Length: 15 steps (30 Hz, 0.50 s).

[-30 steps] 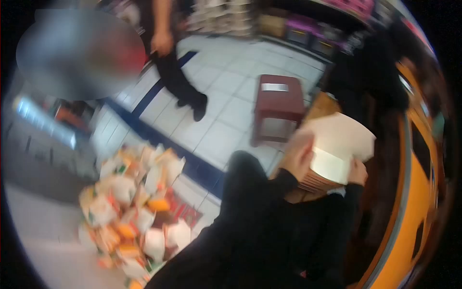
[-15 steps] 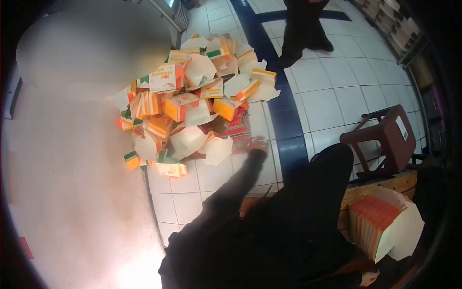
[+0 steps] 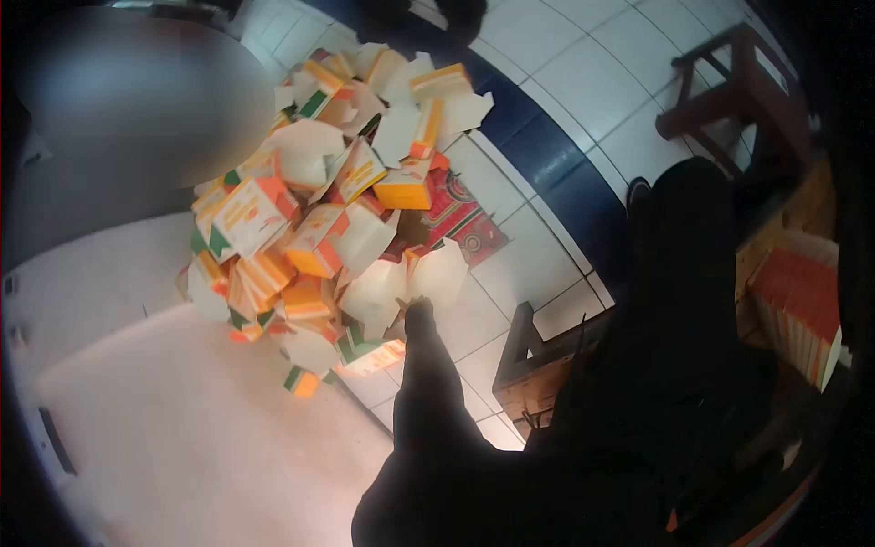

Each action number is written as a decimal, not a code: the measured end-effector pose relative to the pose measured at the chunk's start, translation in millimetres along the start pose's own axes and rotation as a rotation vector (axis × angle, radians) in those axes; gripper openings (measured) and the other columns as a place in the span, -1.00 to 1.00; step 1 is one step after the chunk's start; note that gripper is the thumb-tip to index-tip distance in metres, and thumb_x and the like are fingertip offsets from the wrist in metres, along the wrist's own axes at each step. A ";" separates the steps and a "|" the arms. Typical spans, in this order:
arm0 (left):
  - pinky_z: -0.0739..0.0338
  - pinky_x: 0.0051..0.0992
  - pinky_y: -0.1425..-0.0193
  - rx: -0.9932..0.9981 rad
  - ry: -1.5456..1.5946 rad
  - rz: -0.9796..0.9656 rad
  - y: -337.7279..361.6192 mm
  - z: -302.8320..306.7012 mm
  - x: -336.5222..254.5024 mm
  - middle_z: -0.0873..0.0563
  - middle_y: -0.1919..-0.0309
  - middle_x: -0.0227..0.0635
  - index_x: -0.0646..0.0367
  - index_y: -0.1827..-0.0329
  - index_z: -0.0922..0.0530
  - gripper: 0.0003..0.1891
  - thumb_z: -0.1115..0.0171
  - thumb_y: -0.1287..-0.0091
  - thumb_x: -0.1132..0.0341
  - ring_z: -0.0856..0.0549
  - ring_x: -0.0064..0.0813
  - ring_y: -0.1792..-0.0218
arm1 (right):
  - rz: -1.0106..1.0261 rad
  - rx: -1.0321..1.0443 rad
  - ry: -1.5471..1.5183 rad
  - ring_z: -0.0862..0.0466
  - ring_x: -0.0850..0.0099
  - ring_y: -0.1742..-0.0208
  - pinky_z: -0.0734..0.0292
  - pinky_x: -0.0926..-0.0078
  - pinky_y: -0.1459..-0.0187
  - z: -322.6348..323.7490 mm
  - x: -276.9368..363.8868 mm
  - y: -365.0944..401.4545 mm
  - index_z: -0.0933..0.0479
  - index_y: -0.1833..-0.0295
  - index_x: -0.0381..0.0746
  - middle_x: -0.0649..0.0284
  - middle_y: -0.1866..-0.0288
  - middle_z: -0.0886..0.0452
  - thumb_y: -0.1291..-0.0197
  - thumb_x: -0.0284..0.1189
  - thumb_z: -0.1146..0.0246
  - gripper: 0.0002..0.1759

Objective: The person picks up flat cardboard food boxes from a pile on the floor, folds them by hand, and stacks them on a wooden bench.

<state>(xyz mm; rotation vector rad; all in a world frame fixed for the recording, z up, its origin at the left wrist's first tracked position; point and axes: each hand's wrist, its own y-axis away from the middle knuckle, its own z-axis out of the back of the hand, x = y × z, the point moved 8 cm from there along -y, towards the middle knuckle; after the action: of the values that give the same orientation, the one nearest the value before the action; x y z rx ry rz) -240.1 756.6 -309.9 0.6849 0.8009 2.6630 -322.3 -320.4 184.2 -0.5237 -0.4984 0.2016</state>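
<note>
My left hand [image 3: 416, 308] reaches down into the near edge of a heap of folded paper food cartons [image 3: 314, 251]. Its fingers look apart, close against a white-sided carton [image 3: 439, 276]; motion blur hides whether they touch it. The cartons are white, orange and green, lying at many angles, several with their flaps open. On the far right, a small pale patch in the shadow appears to be my right hand [image 3: 791, 453], its fingers not distinguishable. Above it is a nested stack of red-and-white cartons [image 3: 795, 301].
The heap lies partly on a red patterned mat [image 3: 465, 219] over white tiles with a dark blue band [image 3: 547, 150]. A brown plastic stool [image 3: 752, 100] stands at upper right. A wooden bench [image 3: 538, 387] is beneath me. Another person's dark shoe [image 3: 463, 20] shows at the top.
The view has turned and shifted, and the stool now appears higher. My left hand has moved from beside the mat leftward to the heap's near edge. The other person's legs are mostly out of view.
</note>
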 end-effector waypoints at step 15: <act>-0.59 -0.36 0.15 -0.740 0.731 -0.691 212.3 254.5 -32.7 -0.71 0.22 -0.22 0.17 0.15 -0.67 -0.80 -0.23 -0.17 0.38 -0.69 -0.28 0.34 | 0.256 0.062 -0.364 -0.59 0.22 -0.12 -0.53 0.28 -0.14 65.3 165.1 159.7 -0.57 -0.10 -0.20 0.13 -0.13 -0.58 -0.41 -0.20 -0.06 -0.63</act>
<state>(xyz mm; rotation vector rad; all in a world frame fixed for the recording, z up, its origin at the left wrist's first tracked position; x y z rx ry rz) -108.1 685.5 -12.5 -0.6603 0.0752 2.2269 -222.2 -105.9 216.0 -0.4910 -0.7766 0.5627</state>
